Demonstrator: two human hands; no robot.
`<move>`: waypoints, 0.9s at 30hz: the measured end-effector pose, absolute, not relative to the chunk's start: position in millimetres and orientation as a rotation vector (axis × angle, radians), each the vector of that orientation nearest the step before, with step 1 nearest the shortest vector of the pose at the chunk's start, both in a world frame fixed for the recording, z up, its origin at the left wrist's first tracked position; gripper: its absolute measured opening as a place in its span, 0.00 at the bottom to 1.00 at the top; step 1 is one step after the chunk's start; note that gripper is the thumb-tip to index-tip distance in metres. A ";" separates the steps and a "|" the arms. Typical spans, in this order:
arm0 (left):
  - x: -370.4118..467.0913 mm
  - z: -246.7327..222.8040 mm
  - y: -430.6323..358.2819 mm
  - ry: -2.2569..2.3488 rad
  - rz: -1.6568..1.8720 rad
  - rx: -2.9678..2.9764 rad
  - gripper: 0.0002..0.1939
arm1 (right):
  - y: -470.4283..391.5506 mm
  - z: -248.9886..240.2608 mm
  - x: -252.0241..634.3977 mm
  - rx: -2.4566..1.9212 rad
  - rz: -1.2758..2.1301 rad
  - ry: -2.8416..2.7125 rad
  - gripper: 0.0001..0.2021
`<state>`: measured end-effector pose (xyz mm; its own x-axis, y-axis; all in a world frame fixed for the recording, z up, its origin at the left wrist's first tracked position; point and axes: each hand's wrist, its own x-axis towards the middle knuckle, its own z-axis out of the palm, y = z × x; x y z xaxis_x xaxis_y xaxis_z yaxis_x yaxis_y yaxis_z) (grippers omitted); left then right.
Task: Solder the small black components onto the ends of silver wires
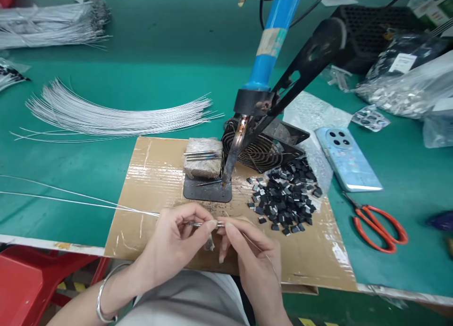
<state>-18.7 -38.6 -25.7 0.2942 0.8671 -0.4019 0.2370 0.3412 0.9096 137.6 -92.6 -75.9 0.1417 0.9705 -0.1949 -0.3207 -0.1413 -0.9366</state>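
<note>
My left hand (182,236) is closed, with thumb and forefinger pinching two thin white wires (141,211) that trail off to the left. Close to it, my right hand (256,250) pinches a short silvery piece (221,224) at the wires' end; its exact kind is hidden by the fingertips. A fine thread-like wire (271,262) runs across the right palm. Just beyond the hands, a soldering iron (274,43) with a blue handle is clamped tip-down over a small dark plate (205,192). Right of it lies a pile of small black connectors (288,198).
Cardboard (152,175) covers the work area. A wrapped block (203,168) bears thin metal rods; a black fan (262,151) stands behind the iron. A bundle of white wires (116,118) lies left. A phone (348,158) and orange-handled scissors (380,227) lie right.
</note>
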 end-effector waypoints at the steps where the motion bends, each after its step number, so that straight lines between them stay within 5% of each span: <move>1: -19.1 -26.5 -39.1 1.245 0.579 1.190 0.12 | -92.0 -75.0 136.6 -1.160 1.357 -0.751 0.07; 27: -21.5 -23.0 -40.1 1.198 0.489 1.255 0.14 | -81.5 -68.4 145.0 -1.069 1.631 -0.504 0.07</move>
<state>-21.5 -40.1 -23.0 0.3662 0.8330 -0.4146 0.3056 0.3132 0.8992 145.0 -81.5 -68.4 -0.0263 0.9211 -0.3885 -0.5417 -0.3398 -0.7689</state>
